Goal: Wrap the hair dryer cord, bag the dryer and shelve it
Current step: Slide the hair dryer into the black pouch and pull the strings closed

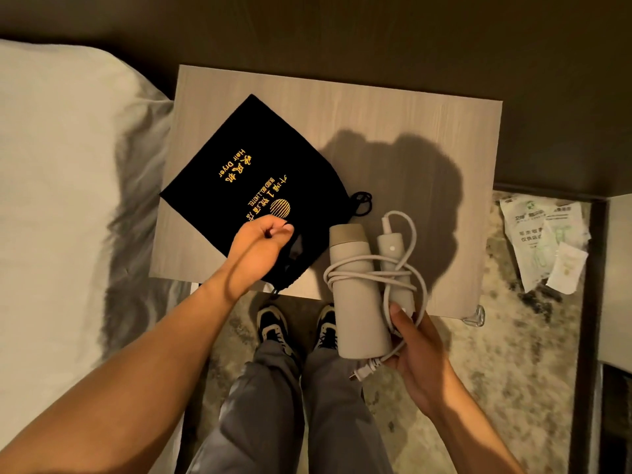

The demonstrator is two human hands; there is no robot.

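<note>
Now left hand (263, 248) pinches bag (253, 186) mouth at table (410, 107) edge; right hand (415, 357) holds cord-wrapped dryer (359, 302).

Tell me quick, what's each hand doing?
Left hand: closed, pinching the bag.
Right hand: closed, holding the dryer with its wrapped cord.

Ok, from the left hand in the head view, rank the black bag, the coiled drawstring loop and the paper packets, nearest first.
1. Black bag: under the left hand, which pinches its opening.
2. Drawstring loop: to its right, on the table.
3. Paper packets: far right, on the floor.
</note>
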